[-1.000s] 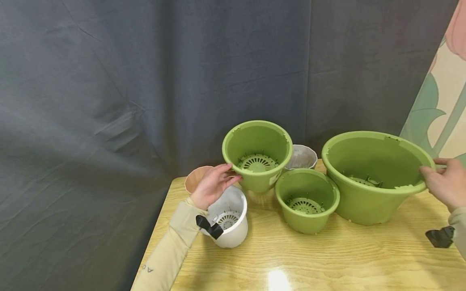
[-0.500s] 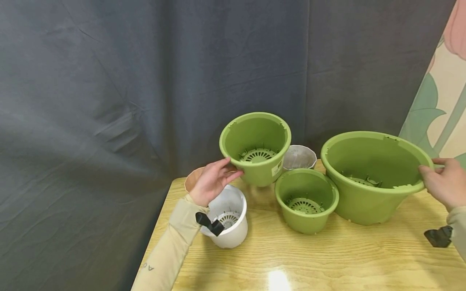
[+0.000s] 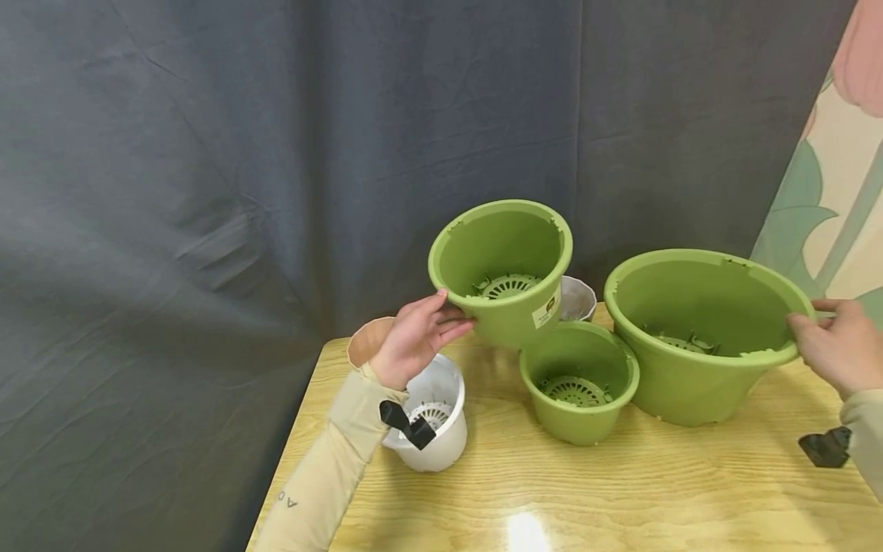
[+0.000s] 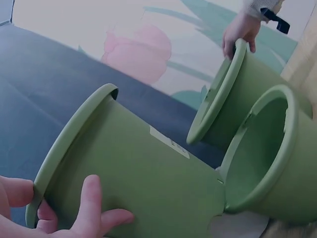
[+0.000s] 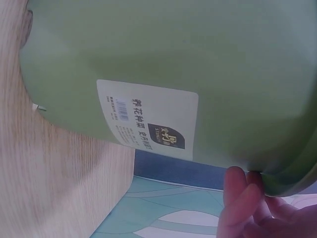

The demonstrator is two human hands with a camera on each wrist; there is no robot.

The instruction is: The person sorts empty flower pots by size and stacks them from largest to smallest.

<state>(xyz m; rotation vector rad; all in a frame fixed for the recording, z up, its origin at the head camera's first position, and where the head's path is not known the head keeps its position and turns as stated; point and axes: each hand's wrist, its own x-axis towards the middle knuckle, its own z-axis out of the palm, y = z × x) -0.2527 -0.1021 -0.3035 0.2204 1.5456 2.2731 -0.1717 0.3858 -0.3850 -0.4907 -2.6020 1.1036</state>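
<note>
My left hand point(image 3: 414, 337) pinches the near left rim of a medium green flower pot point(image 3: 513, 310), thumb at the rim and fingers under it against the wall. That pot hangs tilted above the table, behind a smaller green pot point(image 3: 582, 422). At the right, my right hand point(image 3: 838, 349) grips the rim of the largest green pot point(image 3: 690, 391), which stands on the table. A white label point(image 5: 148, 119) shows on the large pot's wall in the right wrist view. Below my left wrist stands a white pot point(image 3: 441, 448) with a slotted bottom.
An orange-brown pot point(image 3: 369, 341) sits at the back left, partly behind my left hand. A greyish-white pot point(image 3: 576, 299) stands at the back, partly hidden by the green pots. The wooden table point(image 3: 586, 498) ends at a dark curtain point(image 3: 207, 192).
My left hand has lifted the medium green pot higher and then to the right, tilting it more. The right hand keeps its grip on the large pot, which stays nearly still.
</note>
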